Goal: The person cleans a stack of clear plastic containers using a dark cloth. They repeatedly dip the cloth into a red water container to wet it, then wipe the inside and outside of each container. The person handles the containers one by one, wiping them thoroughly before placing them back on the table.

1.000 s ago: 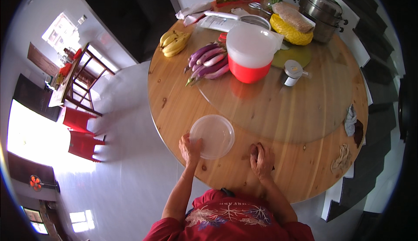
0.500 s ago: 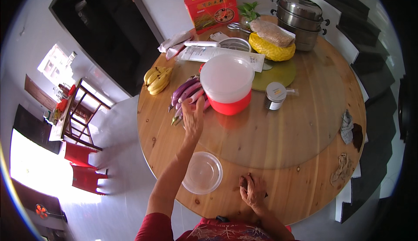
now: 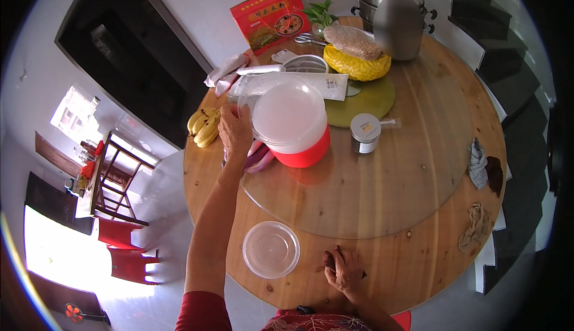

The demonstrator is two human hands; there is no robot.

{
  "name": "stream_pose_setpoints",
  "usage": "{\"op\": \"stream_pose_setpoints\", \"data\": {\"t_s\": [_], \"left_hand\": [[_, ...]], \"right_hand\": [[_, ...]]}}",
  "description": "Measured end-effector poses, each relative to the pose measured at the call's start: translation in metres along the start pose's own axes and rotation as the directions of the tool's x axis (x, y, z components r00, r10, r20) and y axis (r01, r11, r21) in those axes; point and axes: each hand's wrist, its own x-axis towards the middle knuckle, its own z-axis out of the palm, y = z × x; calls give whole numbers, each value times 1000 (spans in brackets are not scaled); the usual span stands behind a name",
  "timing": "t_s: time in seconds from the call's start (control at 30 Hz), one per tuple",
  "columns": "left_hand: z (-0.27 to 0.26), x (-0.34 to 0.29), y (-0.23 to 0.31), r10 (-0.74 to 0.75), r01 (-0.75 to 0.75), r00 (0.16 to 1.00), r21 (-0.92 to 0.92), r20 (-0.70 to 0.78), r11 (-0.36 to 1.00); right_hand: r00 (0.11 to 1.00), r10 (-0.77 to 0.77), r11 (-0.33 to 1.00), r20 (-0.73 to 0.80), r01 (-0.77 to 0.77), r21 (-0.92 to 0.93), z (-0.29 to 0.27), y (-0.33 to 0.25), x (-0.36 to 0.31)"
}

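My left hand [image 3: 235, 130] reaches far across the round wooden table [image 3: 418, 259] and grips the left rim of a white translucent lid [image 3: 288, 113]. The lid sits tilted on a red tub [image 3: 305, 151]. Purple eggplants [image 3: 258, 159] lie just below that hand, partly hidden by it. My right hand [image 3: 342, 269] rests on the table's near edge with fingers curled and nothing visible in it. A clear round plastic container [image 3: 271, 249] stands open and unheld to the left of it.
A glass turntable [image 3: 382, 193] covers the table's middle. On it stand a small white-lidded jar [image 3: 365, 132], a green mat [image 3: 372, 99], a yellow sack [image 3: 357, 62] and a steel pot [image 3: 397, 14]. Bananas [image 3: 203, 126], a red box [image 3: 275, 17] and cloths [image 3: 478, 165] lie around.
My left hand let go of the clear container, stretched past the eggplants and took the lid's rim, tilting it. My right hand stayed at the near edge.
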Motion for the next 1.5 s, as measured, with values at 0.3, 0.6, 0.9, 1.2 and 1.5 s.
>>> {"op": "stream_pose_setpoints", "data": {"t_s": [0.3, 0.6, 0.9, 1.2, 1.5], "left_hand": [[-85, -72, -6, -335, 380, 913, -790, 234, 482], [-160, -253, -68, -542, 607, 663, -795, 517, -15], [-175, -351, -35, -336, 664, 660, -731, 672, -157], [-187, -366, -26, -263, 610, 718, -764, 645, -210], [-178, -380, -29, -292, 604, 678, -737, 675, -302]], "right_hand": [[999, 8, 1000, -43, -7, 25, 9, 0, -7], [990, -26, 1000, -139, 28, 8, 18, 11, -11], [973, -41, 898, -228, 136, 418, -37, -61, 88], [883, -357, 919, 304, 391, -56, -38, -97, 13], [765, -618, 780, 182, 566, 268, -34, -138, 17]]}}
